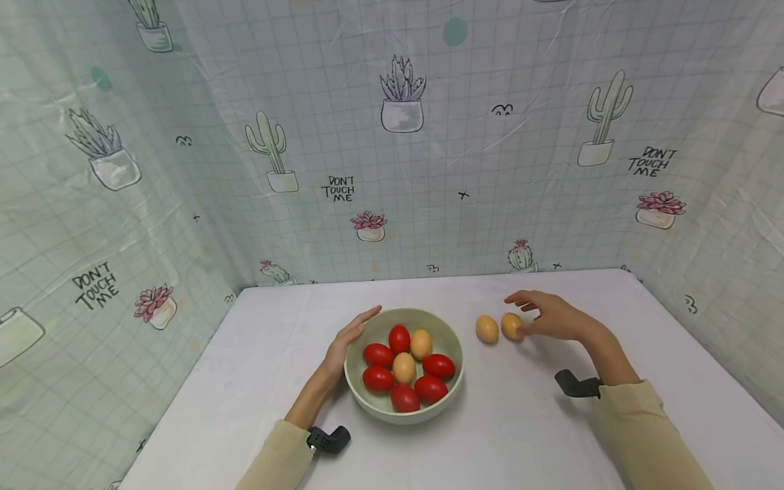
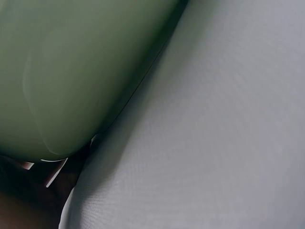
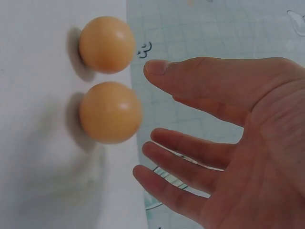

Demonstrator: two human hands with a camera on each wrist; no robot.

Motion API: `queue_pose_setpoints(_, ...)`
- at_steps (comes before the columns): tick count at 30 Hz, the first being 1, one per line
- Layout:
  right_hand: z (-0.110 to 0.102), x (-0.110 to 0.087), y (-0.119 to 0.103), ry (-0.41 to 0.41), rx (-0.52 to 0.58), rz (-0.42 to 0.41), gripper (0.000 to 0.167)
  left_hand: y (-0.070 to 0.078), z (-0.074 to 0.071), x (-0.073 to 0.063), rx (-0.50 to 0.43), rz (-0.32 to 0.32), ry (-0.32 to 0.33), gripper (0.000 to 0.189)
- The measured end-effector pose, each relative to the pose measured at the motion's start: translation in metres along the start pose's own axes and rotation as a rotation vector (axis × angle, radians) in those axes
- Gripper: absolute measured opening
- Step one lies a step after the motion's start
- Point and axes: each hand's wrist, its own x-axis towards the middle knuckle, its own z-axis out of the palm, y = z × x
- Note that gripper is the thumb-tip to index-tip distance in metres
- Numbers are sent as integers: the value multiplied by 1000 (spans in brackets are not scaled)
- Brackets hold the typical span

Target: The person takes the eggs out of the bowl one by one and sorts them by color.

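A pale green bowl (image 1: 456, 381) holds several glossy red egg-shaped pieces (image 1: 431, 388) and two tan eggs (image 1: 404, 368). My left hand (image 1: 344, 346) lies along the bowl's left side, fingers extended by the rim. In the left wrist view the bowl's outer wall (image 2: 71, 71) fills the upper left, with the hand dark and mostly hidden below it. To the right of the bowl, two more tan eggs (image 1: 486, 329) sit side by side on the table. Over the nearer-right egg (image 3: 110, 112) hovers my right hand (image 1: 556, 317), thumb and fingers spread and nothing between them.
The white table (image 1: 508, 435) is backed and flanked by a pale cloth (image 1: 429, 170) printed with cacti and lettering. A black wrist device (image 1: 331, 440) is worn at the left wrist, and another (image 1: 576, 384) at the right.
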Motion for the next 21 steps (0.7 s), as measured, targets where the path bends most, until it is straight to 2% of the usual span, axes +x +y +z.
queue_pose_setpoints(7, -4, -4, -18, 35, 8, -97, 52, -1, -1, 0, 5, -7, 5, 55)
queue_pose_setpoints(12, -6, -6, -32, 54, 18, -128, 50, 1, -1, 0, 7, -8, 8, 54)
queue_pose_setpoints(21, -5, -11, -60, 26, 43, -191, 50, 1, 0, 0, 2, -7, 7, 54)
